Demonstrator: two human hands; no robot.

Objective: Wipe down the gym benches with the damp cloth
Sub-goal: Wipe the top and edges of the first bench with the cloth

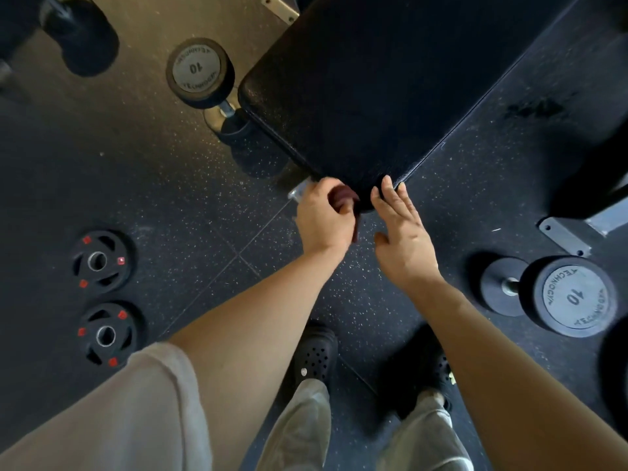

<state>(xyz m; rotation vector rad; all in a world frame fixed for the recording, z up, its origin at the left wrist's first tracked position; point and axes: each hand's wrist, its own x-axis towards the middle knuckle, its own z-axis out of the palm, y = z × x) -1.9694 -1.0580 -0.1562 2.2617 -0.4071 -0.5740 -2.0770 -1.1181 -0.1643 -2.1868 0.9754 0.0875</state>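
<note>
Gripping the damp cloth (pixel 343 198) in my left hand (pixel 323 219) at the surface's (pixel 373 96) six-o'clock corner, right hand (pixel 404 232) open, fingertips bracing; bunched cloth could slip off the edge.

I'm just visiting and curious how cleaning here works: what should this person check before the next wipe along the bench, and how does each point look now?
1. Cloth in grip: ok, the left hand holds a dark reddish cloth.
2. Cloth at the bench pad: ok, at its near corner.
3. Right hand steadying: ok, straight fingers touch the pad's edge.
4. Cloth damp: cannot tell.
5. Pad top free of objects: ok.
6. Footing: not ok, a dumbbell lies near the right foot.
</note>
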